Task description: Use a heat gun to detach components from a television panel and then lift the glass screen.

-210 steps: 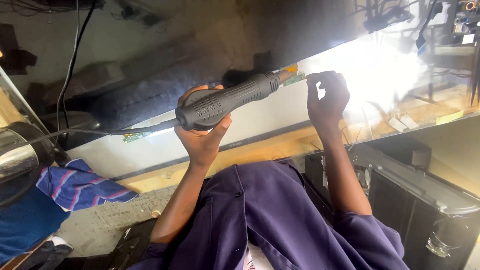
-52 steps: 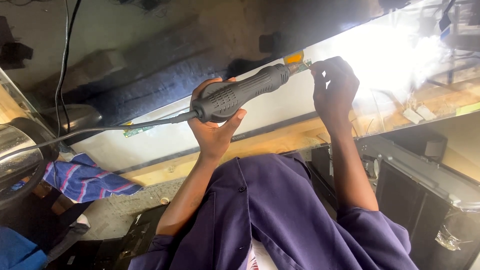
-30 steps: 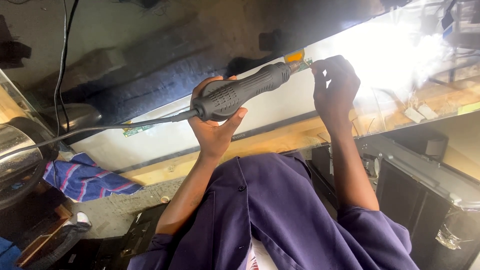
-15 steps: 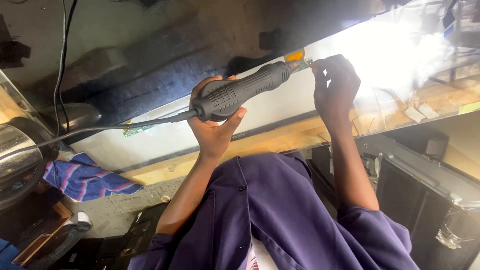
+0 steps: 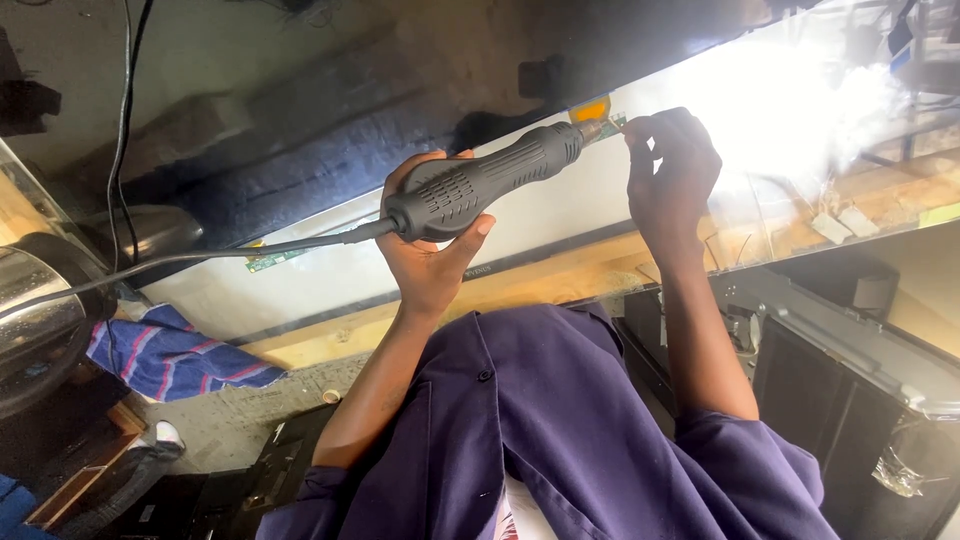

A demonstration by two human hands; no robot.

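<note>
Left hand (image 5: 432, 262) wrapped around the ribbed black handle of a corded hot-air rework tool (image 5: 480, 185), fingers closed firmly on it, nozzle aimed at a small green circuit strip (image 5: 612, 125) on the pale panel's (image 5: 560, 215) edge. Right hand (image 5: 672, 170) just beside the nozzle tip, fingers pinched narrow on something too small to make out. Panel propped against a wooden counter (image 5: 520, 290); striped blue cloth (image 5: 170, 355) lying lower left.
</note>
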